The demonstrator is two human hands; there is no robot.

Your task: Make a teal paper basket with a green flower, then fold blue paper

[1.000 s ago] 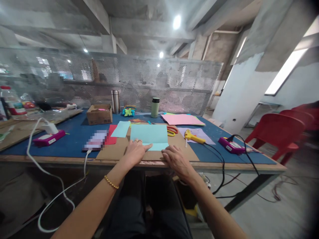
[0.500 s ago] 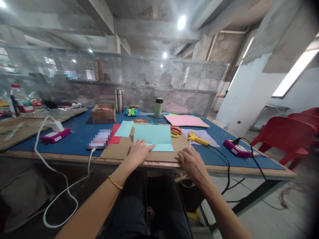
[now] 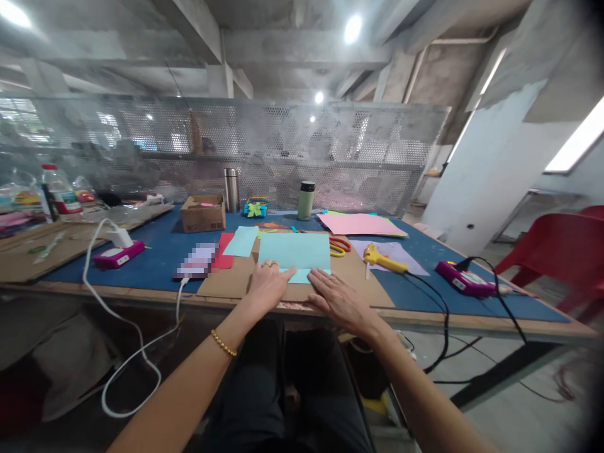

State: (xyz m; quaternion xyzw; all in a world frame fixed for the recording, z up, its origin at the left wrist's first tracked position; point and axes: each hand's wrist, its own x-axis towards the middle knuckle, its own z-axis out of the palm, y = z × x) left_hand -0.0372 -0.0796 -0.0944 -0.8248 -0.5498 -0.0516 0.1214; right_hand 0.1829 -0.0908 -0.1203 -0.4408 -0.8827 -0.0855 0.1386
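A sheet of light blue paper (image 3: 295, 250) with a crease along its near part lies on a brown cardboard sheet (image 3: 226, 284). On the paper's near left corner rests my left hand (image 3: 268, 286), a ring on it, fingers stretched out and thumb pointing right along the near strip. My right hand (image 3: 337, 296) lies flat with its fingers on the near right part of the same paper. Scissors (image 3: 340, 245) with red and yellow handles lie just right of the paper, partly hidden by it. A smaller light blue piece (image 3: 244, 241) lies to its left.
To the right, a yellow glue gun (image 3: 384, 259) rests on purple paper, its cable running off the table edge. A phone (image 3: 195, 261) on a white cable lies left, beside red paper (image 3: 225, 250). Behind stand a cardboard box (image 3: 204, 214), a steel flask (image 3: 231, 190) and a green bottle (image 3: 306, 201).
My right hand has moved left from the cardboard beside the glue gun onto the paper. The left hand stays on the paper. The view has shifted slightly.
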